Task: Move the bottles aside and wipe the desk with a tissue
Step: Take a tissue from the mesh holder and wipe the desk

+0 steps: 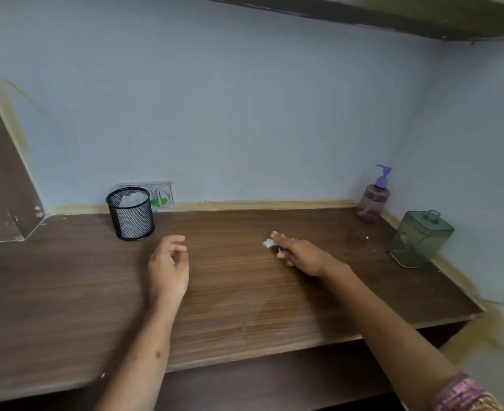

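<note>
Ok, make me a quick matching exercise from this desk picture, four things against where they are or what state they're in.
Things:
1. pump bottle
2. mesh cup
3. tissue
4. left hand

States:
A. holds nothing, fingers loosely curled
B. back right corner of the desk
C. crumpled under the right hand
D. back left, by the wall

Pairs: 1-B, 2-D, 3-C, 4-A

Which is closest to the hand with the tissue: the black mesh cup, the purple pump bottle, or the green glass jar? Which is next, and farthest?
From the right hand:
1. Purple pump bottle, back right corner.
2. Green glass jar, right edge; nearly tied.
3. Black mesh cup, far left.
</note>
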The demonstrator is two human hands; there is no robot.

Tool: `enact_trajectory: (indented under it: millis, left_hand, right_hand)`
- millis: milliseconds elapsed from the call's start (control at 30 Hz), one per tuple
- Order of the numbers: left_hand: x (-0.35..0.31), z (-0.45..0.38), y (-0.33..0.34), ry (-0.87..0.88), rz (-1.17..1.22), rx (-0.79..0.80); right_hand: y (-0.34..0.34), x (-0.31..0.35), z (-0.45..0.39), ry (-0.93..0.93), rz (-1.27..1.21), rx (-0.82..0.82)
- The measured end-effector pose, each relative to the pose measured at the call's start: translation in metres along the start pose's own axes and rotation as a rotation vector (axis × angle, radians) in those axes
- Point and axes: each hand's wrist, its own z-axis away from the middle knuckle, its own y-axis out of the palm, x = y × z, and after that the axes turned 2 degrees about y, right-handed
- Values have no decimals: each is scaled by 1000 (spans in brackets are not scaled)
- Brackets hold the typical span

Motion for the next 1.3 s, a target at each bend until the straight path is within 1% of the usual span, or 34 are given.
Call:
enact_trajectory:
  millis: [167,267,367,433,533,600,667,767,833,900,967,1033,1067,1133,1200,1300]
  left_hand:
    - [-2,-1,1,16,-7,7]
    - [-2,0,1,18,-8,10]
    - [-1,0,1,30,-19,7]
    - [0,0,1,29,-22,4]
    - [0,1,0,23,-23,4]
    - [0,1,0,26,-21,7]
    - [0,1,0,28,-21,11]
    - [0,1,0,22,-32,19]
    - [0,1,0,23,-28,21]
    - [1,0,0,18,-21,19]
    - [1,0,0,18,-21,16]
    - [0,1,0,21,-24,16]
    - [1,0,1,22,-26,17]
    - [1,0,1,24,-33,21]
    - [1,-1,1,26,-31,23]
    - [0,0,1,27,-41,29]
  right_hand:
    - [20,30,-9,70,78,-61]
    - [35,63,0,87,116,0]
    - [51,97,12,-40,74,100]
    - [60,112,19,-148,105,136]
    - [67,111,25,-268,236,92]
    - [66,98,28,-291,319,31]
    - [59,83,32,-251,380,-6]
    - [42,56,32,-115,387,-21]
    - [26,40,33,-32,341,-25]
    - [11,25,34,26,190,-44]
    - [0,11,36,68,54,-157]
    - [-4,3,35,138,22,-278]
    - [-4,3,34,169,23,-293]
    - [1,9,32,192,41,-232]
    - [9,24,31,166,55,-152]
    - [28,51,30,92,50,-124]
